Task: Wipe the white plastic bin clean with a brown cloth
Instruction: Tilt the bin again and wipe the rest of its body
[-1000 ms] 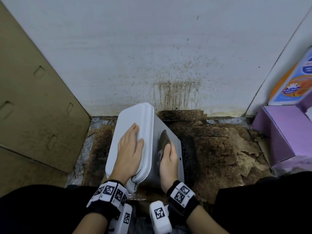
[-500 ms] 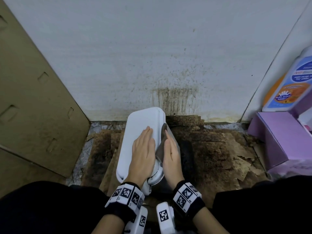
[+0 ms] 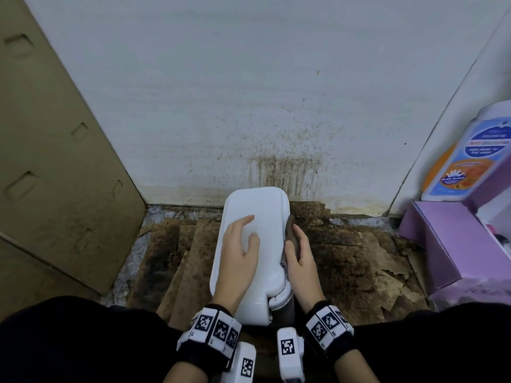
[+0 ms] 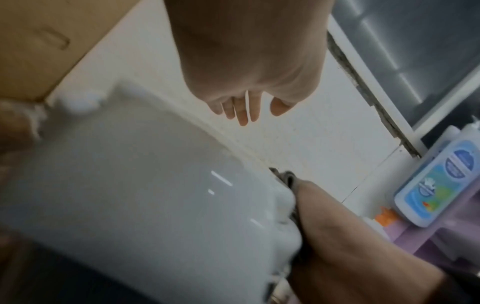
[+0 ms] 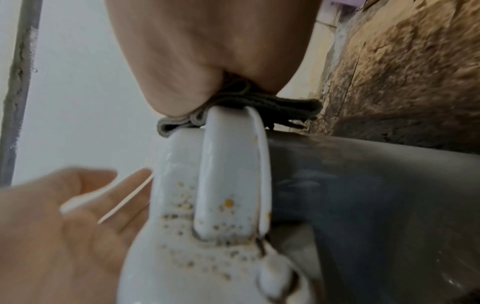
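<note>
bin (image 3: 255,217): white, on stained floor by the wall, long axis running away from the person toward the wall, lid up
left hand (image 3: 239,251): flat on lid, fingers relaxed, holding nothing
right hand (image 3: 300,258): pressing brown cloth (image 3: 290,230) against bin's right edge, grip cannot tell
tip: steady the lid, wipe along the edge; speckled grime near hinge remains

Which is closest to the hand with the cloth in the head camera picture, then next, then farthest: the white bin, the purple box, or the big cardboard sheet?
1. White bin: the right hand presses the brown cloth against its right side.
2. Purple box: off to the right, by the wall.
3. Cardboard sheet: leaning at the far left, past the bin.
</note>
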The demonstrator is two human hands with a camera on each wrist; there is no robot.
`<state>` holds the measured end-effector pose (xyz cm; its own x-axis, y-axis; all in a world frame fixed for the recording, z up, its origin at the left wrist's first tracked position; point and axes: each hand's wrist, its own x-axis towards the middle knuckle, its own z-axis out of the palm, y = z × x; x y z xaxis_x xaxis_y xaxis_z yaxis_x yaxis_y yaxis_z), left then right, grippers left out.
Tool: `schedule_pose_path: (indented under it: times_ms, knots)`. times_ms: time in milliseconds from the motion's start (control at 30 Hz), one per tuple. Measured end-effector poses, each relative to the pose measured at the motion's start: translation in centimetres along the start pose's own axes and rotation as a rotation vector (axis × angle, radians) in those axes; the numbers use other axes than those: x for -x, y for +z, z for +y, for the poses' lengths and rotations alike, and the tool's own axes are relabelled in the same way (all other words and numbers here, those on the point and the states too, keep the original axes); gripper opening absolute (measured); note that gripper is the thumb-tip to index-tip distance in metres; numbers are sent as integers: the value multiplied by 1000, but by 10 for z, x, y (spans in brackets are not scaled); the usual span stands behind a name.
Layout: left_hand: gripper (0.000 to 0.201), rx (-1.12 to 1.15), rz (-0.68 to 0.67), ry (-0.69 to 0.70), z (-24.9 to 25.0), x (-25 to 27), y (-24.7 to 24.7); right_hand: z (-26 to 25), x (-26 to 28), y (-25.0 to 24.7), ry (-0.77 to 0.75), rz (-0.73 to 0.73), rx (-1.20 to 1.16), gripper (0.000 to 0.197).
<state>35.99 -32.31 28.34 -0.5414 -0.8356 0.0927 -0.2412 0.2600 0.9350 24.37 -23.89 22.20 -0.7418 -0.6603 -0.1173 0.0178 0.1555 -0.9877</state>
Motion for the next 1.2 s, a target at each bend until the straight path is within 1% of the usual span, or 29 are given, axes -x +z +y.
schedule_pose_path:
  times_ms: [33, 100, 167, 267, 333, 400, 433, 500, 533, 600, 700, 767, 900, 1000, 1067, 1200]
  knots:
    - [32, -45, 57, 33, -2, -1, -5, 0, -1, -3, 6, 6, 5, 53]
    - [31, -120, 107, 40, -10, -3, -14, 0, -2, -10, 15, 19, 17, 50]
    - [33, -190, 130, -19, -19, -4, -20, 0, -4, -18, 27, 40, 42, 48]
    - [41, -264, 141, -152, -27, -3, -20, 3, -6, -28, 40, 59, 88, 47]
    - [53, -323, 70, -258, -29, -1, -15, 5, -7, -33, 58, 70, 102, 47]
    - [70, -342, -39, -355, -34, 2, -6, 3, -6, -36, 91, 68, 114, 48]
    - [74, -339, -87, -396, -38, 3, -1, 1, -5, -36, 101, 60, 113, 47]
    - [70, -317, -131, -430, -44, 5, 4, -3, -3, -36, 92, 34, 86, 46]
    - [67, -311, -127, -425, -45, 5, 5, -3, -2, -37, 76, 25, 76, 45]
    - [67, -295, -106, -413, -47, 2, 6, -6, 0, -39, 72, 19, 61, 44]
    - [66, -247, -106, -420, -50, -2, 5, -6, 0, -39, 134, 21, 47, 49]
    - [62, -236, -119, -424, -48, -3, 4, -2, -1, -37, 144, 40, 50, 50]
    - [61, -224, -131, -390, -41, -7, 6, 0, -1, -36, 126, 81, 22, 51]
    - [58, -228, -139, -347, -35, -14, 1, 5, 0, -33, 133, 108, -19, 58]
    - [56, -214, -159, -321, -31, -20, -5, 1, 6, -26, 144, 150, -37, 55]
    - [56, -222, -283, -304, -26, -33, -22, -4, 19, -4, 125, 315, 48, 50]
